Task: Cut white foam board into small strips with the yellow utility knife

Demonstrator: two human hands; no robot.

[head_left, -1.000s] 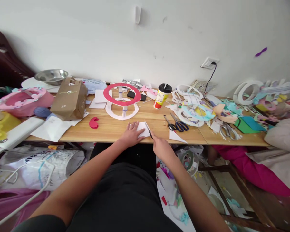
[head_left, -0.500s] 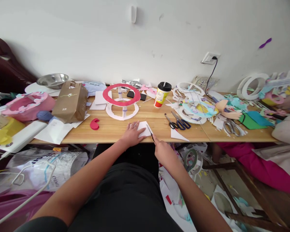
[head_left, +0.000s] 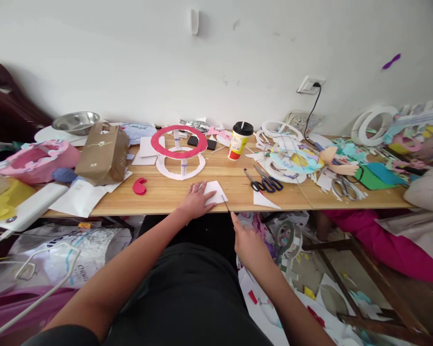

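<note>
My left hand (head_left: 198, 200) lies flat with fingers apart on a small white sheet (head_left: 216, 191) at the table's front edge. My right hand (head_left: 247, 238) is closed around a thin-bladed knife (head_left: 227, 203), just off the edge. The blade tip meets the sheet's right side; most of the handle is hidden in my fingers. Beyond my left hand stands a ring frame with a red top ring (head_left: 158, 150) and a white lower ring (head_left: 166, 173). A red cut piece (head_left: 139, 186) lies to the left.
Two scissors (head_left: 269, 182) and a white scrap (head_left: 265, 201) lie to the right. Behind stands a lidded cup (head_left: 239, 140). A paper bag (head_left: 103, 156) and a white power bank (head_left: 32, 206) are at left. White rings and scraps crowd the right, where another person's pink-clothed leg (head_left: 375, 240) shows.
My right hand has drawn the knife toward my body, over the table's front edge, along the sheet's right side. My left hand stays pressed on the sheet. The view has shifted slightly.
</note>
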